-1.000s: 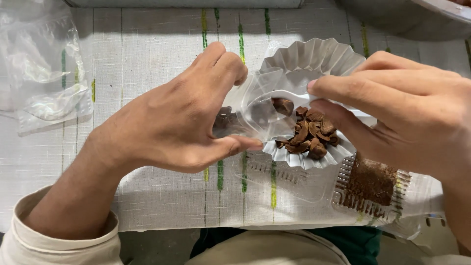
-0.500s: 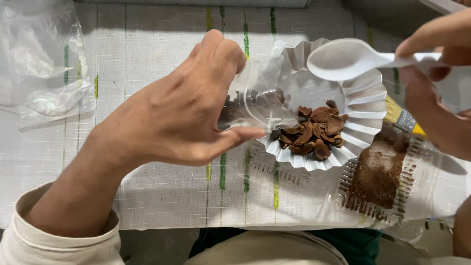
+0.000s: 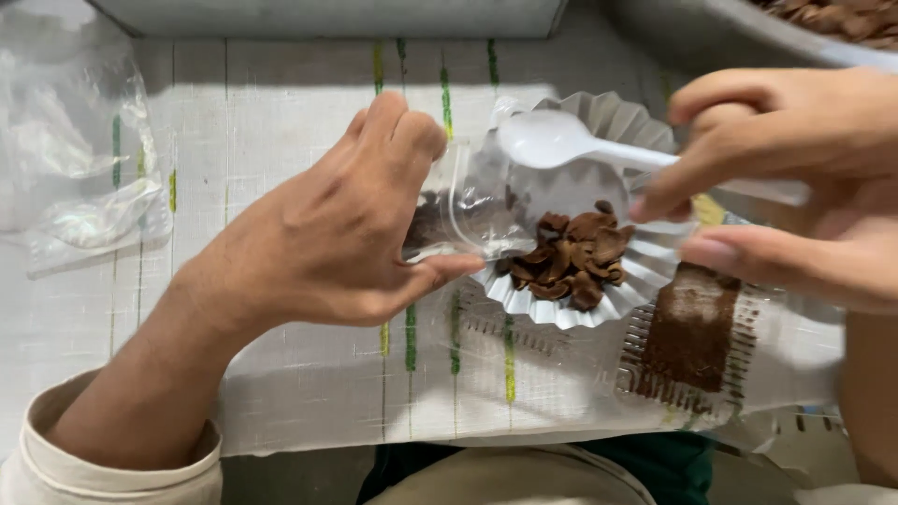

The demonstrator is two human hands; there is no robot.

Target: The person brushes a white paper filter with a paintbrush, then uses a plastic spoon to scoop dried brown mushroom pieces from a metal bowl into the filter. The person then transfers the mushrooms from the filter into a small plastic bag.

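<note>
Two hands at a fluted paper dish of brown chips.

The left hand has its fingers closed on a clear plastic bag at the fluted paper dish on the desk; the right hand pinches a white plastic spoon above the brown chips.

Bright, even light from above, glare on the clear plastic bag, right hand softly blurred
</note>
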